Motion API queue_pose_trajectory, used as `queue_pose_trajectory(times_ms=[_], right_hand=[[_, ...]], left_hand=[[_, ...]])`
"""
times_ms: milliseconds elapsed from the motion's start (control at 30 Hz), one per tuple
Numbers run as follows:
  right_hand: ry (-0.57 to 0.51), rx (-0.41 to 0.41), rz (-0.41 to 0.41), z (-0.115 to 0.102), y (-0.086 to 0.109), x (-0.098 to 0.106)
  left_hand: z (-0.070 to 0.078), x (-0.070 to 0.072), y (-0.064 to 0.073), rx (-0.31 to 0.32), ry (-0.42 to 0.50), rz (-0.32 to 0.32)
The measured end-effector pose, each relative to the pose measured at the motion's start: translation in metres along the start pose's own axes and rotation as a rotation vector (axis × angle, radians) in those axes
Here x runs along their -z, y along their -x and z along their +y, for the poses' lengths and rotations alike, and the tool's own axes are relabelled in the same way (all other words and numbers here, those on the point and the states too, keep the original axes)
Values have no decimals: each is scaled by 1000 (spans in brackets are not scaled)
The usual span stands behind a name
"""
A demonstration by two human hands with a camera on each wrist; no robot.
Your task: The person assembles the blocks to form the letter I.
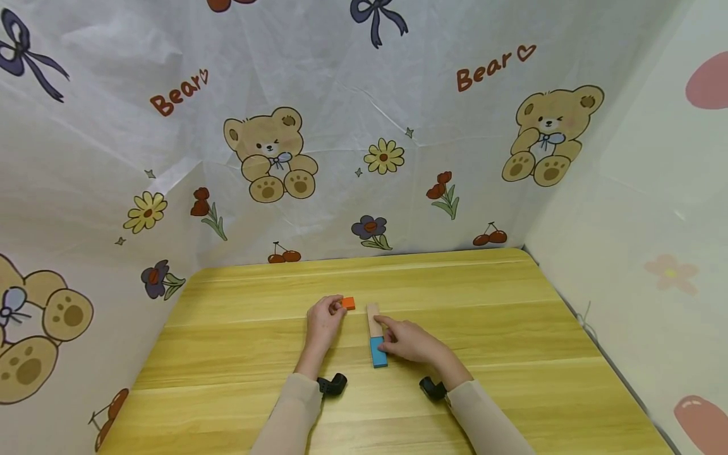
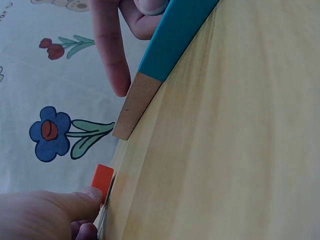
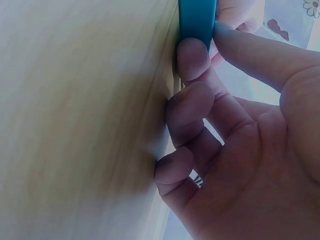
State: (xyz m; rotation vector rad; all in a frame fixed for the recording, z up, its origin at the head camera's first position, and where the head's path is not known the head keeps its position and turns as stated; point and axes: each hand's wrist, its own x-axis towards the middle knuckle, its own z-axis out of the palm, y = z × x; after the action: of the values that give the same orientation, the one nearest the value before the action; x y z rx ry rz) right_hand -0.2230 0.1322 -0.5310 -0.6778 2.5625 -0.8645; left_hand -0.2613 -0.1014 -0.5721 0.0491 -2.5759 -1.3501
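A plain wooden block and a blue block lie end to end on the table, the plain one farther away. My right hand is at their right side. Its index finger reaches to the plain block, and its thumb and another fingertip hold the blue block; the curled fingers show in the right wrist view. To the left, my left hand pinches a small orange block at its left side. The left wrist view shows a thumb on the orange block, apart from the plain block.
The wooden table extends around both hands. A white cloth printed with bears and flowers hangs behind it and continues along the sides. Black wrist cameras sit on both wrists.
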Motion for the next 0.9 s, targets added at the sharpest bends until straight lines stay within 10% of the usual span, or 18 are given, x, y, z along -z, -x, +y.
queue_pose_trajectory(times_ms=[900], right_hand=[[-17, -2, 0, -2, 1, 0]], left_hand=[[-2, -1, -5, -7, 213, 31]])
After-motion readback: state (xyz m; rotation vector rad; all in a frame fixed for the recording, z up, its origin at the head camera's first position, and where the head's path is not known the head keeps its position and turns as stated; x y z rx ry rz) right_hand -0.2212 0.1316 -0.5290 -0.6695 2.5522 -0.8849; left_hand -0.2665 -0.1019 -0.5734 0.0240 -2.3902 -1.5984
